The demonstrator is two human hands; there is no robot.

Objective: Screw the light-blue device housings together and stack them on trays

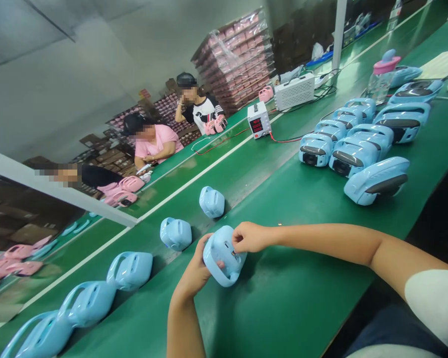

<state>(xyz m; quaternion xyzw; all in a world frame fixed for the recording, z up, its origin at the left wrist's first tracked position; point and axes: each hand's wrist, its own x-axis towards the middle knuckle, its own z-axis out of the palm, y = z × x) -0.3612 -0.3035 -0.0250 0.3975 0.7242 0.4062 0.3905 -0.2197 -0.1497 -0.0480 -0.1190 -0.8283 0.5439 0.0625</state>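
My left hand (197, 271) grips a light blue plastic device (221, 254) from the left side, holding it just above the green table (283, 298). My right hand (248, 236) is closed in a pinch on the device's top right, near a small dark opening; what the fingers pinch, if anything, is too small to see. Two more blue devices (175, 233) (212, 201) lie just beyond on the conveyor strip. Further blue devices with handles (130, 270) trail off to the lower left.
Several finished blue devices (353, 158) are grouped at the right. A power supply with a red display (259, 120), a white box (294, 91) and cables sit further back. Three people sit across the line with pink devices (121, 191). A pink-capped bottle (381, 74) stands far right.
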